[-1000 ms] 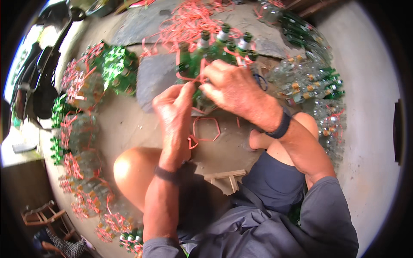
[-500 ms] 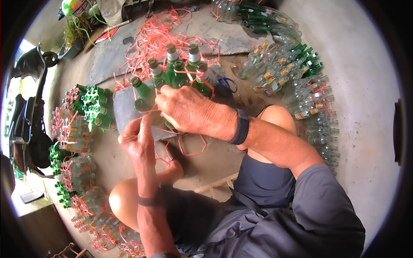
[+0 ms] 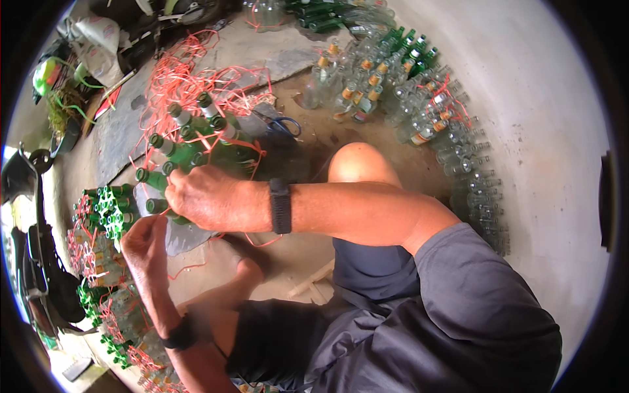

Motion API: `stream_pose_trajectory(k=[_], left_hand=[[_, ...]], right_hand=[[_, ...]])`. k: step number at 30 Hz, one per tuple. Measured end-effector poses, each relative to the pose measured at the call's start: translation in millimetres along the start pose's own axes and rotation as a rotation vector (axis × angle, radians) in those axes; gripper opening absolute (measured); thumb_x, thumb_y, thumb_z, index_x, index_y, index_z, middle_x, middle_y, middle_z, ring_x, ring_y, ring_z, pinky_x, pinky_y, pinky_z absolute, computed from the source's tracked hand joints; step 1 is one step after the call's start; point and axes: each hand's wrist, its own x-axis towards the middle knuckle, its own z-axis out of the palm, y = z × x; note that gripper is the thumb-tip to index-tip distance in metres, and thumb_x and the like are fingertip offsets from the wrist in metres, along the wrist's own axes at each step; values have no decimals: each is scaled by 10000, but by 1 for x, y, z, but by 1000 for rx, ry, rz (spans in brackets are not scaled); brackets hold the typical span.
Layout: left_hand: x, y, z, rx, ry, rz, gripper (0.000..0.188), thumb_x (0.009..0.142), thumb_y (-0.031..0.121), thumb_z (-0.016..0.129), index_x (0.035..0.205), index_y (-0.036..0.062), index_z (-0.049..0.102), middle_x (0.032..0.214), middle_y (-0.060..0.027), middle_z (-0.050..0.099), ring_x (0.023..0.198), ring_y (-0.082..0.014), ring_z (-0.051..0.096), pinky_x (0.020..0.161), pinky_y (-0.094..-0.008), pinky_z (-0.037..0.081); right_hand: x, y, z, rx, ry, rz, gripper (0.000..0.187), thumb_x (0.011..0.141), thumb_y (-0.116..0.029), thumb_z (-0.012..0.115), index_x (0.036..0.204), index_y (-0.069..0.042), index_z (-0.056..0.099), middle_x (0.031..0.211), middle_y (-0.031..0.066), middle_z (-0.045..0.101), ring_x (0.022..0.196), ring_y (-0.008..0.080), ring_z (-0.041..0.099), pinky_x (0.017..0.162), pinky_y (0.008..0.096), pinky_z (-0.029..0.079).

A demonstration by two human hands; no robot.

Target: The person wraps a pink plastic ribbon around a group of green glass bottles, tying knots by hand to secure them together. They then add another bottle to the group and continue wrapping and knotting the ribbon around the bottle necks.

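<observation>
In front of me a cluster of green glass bottles (image 3: 180, 152) stands on a grey slab (image 3: 180, 241), with pink plastic strap (image 3: 254, 145) running around the necks. My right hand (image 3: 202, 198) is closed at the near side of the cluster, its fingertips hidden; a bit of strap shows beside it. Lower and to the left, my left hand (image 3: 145, 241) pinches the strap between thumb and fingers, close to a bottle neck. Each wrist wears a dark band. Behind the cluster lies a loose heap of the same pink strap (image 3: 177, 75).
Blue-handled scissors (image 3: 285, 126) lie right of the cluster. Clear bottles (image 3: 373, 88) line the right wall, and strapped bundles of bottles (image 3: 108, 206) stand along the left. A motorbike-like black object (image 3: 39, 262) is at the far left. My knees flank the work.
The view has swung, so the bottles and hands sit further left. The cluster now leans to the left. Both hands keep closed at the strap.
</observation>
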Motion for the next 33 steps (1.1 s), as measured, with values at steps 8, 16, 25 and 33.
stream_pose_trajectory(k=[8, 16, 25, 33], left_hand=[[3, 35, -20, 401, -69, 80, 106, 932, 60, 717, 949, -42, 745, 693, -49, 640, 653, -57, 507, 582, -283, 436], [32, 60, -5, 520, -91, 201, 160, 877, 171, 659, 873, 37, 747, 764, -228, 657, 699, -405, 686, 662, -424, 552], [59, 49, -12, 584, -183, 317, 144, 894, 115, 678, 908, -11, 746, 695, -156, 660, 599, -177, 634, 600, -359, 513], [88, 40, -17, 455, -339, 235, 184, 851, 144, 717, 922, -15, 775, 731, -95, 722, 647, -116, 634, 627, -335, 524]], right_hand=[[1, -10, 11, -104, 96, -124, 142, 780, -74, 653, 892, 3, 694, 897, 122, 643, 871, 234, 677, 640, 356, 602], [0, -3, -1, -33, -46, 43, 131, 800, -41, 661, 922, -10, 696, 959, 158, 653, 827, 275, 750, 677, 397, 627], [-1, 0, 1, 85, -53, 17, 195, 792, -25, 669, 981, 21, 671, 995, 205, 642, 830, 361, 730, 735, 442, 612], [1, 1, -2, 143, 6, -16, 191, 805, -43, 675, 989, 6, 661, 961, 178, 654, 819, 362, 724, 711, 453, 604]])
